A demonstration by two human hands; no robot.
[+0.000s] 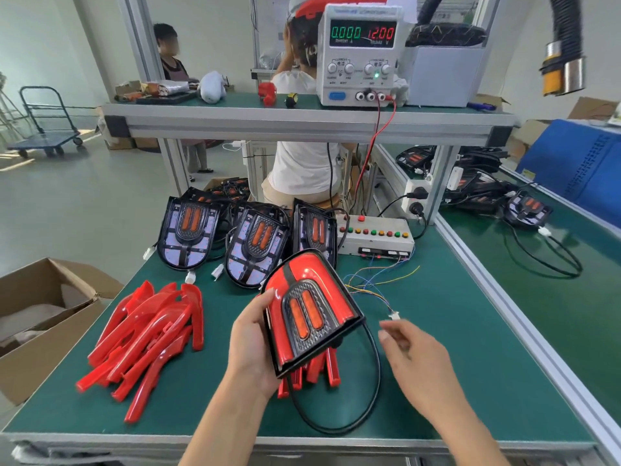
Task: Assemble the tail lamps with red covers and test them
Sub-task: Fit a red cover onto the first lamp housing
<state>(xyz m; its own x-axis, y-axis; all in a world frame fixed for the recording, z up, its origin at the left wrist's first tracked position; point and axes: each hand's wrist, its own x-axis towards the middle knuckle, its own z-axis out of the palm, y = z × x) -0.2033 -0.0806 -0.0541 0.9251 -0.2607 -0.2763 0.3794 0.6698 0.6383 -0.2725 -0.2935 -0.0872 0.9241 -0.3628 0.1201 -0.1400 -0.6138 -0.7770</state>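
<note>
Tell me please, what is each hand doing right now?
Left hand: holding the red tail lamp.
Right hand: open, holding nothing, near the white plug.

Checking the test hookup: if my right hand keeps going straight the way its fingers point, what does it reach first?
Probably the small white connector on the coloured wires, just beyond the right hand; depth is uncertain.

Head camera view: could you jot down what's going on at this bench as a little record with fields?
left hand: left hand grips the covered tail lamp by its edge, lifted above the green bench
right hand: right hand open, fingers near the white connector
loose red covers: pile on the bench
uncovered lamps: three behind the pile
power supply: display reads 0.000 and 12.00
test box: button box with coloured wires
</note>
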